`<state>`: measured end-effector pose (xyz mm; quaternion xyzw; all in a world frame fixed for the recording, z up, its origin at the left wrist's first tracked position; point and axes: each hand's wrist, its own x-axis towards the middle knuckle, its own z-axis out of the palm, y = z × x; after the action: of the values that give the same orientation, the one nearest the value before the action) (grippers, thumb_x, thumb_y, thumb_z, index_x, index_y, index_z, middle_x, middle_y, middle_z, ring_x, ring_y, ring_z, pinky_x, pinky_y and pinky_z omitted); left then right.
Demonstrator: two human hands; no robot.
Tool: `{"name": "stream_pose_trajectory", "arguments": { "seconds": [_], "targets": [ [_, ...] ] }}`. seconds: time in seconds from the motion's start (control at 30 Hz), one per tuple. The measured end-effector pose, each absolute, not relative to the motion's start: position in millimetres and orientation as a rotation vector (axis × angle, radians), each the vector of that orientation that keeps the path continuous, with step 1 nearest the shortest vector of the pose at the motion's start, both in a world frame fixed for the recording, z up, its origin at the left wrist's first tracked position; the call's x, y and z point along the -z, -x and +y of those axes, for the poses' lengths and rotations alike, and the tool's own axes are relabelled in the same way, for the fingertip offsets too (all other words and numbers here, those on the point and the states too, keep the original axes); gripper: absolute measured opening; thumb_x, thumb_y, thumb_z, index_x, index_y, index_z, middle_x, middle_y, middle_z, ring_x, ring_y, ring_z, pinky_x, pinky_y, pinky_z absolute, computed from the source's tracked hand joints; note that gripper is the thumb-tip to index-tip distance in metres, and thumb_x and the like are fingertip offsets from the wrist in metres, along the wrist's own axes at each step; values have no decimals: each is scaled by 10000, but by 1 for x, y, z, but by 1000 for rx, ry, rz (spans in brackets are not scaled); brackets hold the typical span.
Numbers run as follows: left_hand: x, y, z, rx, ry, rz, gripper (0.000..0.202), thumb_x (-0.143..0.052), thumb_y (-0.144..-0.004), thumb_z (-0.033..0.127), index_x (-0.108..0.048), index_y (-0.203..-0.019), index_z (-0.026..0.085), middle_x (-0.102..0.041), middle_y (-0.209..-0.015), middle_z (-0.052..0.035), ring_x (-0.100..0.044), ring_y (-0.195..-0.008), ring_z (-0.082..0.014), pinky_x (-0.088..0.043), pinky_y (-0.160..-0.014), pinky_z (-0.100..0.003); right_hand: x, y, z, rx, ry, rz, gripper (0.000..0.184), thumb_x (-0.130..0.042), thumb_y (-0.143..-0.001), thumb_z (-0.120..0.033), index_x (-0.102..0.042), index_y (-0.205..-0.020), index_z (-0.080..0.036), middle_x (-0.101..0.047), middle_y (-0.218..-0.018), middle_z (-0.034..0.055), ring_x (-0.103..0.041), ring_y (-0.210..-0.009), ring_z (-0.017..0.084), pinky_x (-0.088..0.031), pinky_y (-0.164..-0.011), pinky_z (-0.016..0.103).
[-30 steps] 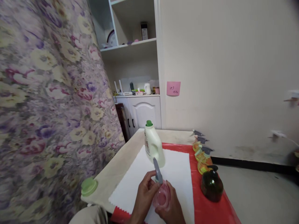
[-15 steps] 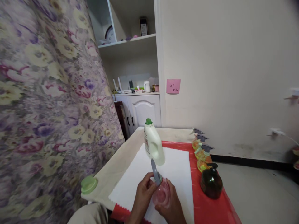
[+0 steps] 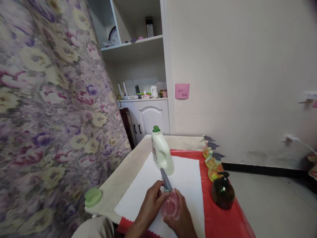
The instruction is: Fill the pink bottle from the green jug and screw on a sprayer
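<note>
**Both hands on the pink pump bottle at the near edge of the table**

Head view: I have one camera, looking forward and down. My left hand [image 3: 153,201] sits at the neck of a small pink bottle [image 3: 170,206], its fingers closed in a pinch around the base of the grey pump head [image 3: 165,180] that sticks up and away from me. My right hand [image 3: 180,216] is wrapped around the bottle's body from the right and below, fingers curled against the pink plastic, so the bottle is gripped between the two hands. It is held just above the near part of a white sheet [image 3: 184,177] spread on a red mat [image 3: 223,221], which covers the right part of a pale table [image 3: 128,168].

Just beyond the pump head, on the white sheet, stands a white detergent jug [image 3: 161,153] with a green cap, upright and close to the pump's tip; I cannot tell whether they touch. On the red mat to the right stands a dark green pump bottle [image 3: 223,192], and behind it a short row of yellow-orange spray bottles [image 3: 211,160] with grey triggers, running toward the wall. A loose green lid [image 3: 93,197] lies at the near left corner of the table, well apart from my hands. A flowered curtain [image 3: 49,109] fills the left side, and a pink sticky note [image 3: 182,91] is stuck on the wall beside a white cupboard [image 3: 151,115].
</note>
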<state>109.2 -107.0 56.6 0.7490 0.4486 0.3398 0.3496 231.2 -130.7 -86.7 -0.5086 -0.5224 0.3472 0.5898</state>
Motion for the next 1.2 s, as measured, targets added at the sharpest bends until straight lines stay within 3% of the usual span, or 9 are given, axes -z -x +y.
{"name": "stream_pose_trajectory", "arguments": {
  "seconds": [0.23,0.57,0.67,0.77,0.83,1.0,1.2],
  "targets": [
    [-53,-109,-109,-900,-1921,1105,210,-549,-864,332,-612,-1018,204,-498,-695,59,-423,-606,-126,-334,-593,-241,82,-233,-132,-826,1190,-1230,883,-608,-521,-101,-300,-1346,-175,-454,-1388,126,-423,-1327,273,-368,-1111,384],
    [-52,-109,-102,-940,-1782,1117,387,-618,-809,422,-639,-1125,200,-591,-737,23,-441,-603,-128,-342,-587,-244,80,-234,-133,-839,1184,-1216,887,-597,-511,-78,-313,-1345,-180,-465,-1380,116,-428,-1321,284,-371,-1107,407],
    [-56,-113,-99,-976,-1747,1125,305,-645,-782,373,-681,-1028,198,-596,-743,25,-427,-595,-116,-325,-575,-236,77,-233,-133,-840,1220,-1201,888,-588,-496,-62,-325,-1335,-189,-473,-1373,113,-442,-1310,289,-390,-1091,408],
    [-55,-116,-98,-1027,-1734,1113,176,-678,-745,318,-702,-862,188,-506,-656,53,-384,-577,-103,-296,-557,-225,72,-233,-135,-856,1237,-1196,888,-584,-483,-60,-330,-1326,-181,-476,-1371,121,-437,-1316,295,-384,-1094,412],
    [-51,-117,-98,-1059,-1687,1081,186,-687,-743,325,-703,-866,186,-496,-687,49,-380,-585,-99,-299,-557,-221,69,-233,-136,-857,1248,-1202,892,-587,-475,-65,-332,-1324,-167,-477,-1367,128,-428,-1321,302,-366,-1107,420],
    [-40,-116,-104,-1152,-1652,1034,274,-675,-777,361,-708,-1016,232,-574,-850,14,-450,-648,-118,-350,-604,-228,67,-233,-135,-852,1259,-1240,893,-576,-496,-66,-301,-1341,-160,-444,-1386,133,-412,-1328,280,-342,-1123,415],
    [-48,-113,-103,-1086,-1716,961,296,-626,-820,395,-706,-1055,233,-659,-949,-36,-579,-893,-216,-441,-775,-274,73,-231,-134,-828,1240,-1238,874,-596,-503,-86,-332,-1332,-156,-474,-1368,125,-438,-1313,285,-362,-1119,399]
  ]
}}
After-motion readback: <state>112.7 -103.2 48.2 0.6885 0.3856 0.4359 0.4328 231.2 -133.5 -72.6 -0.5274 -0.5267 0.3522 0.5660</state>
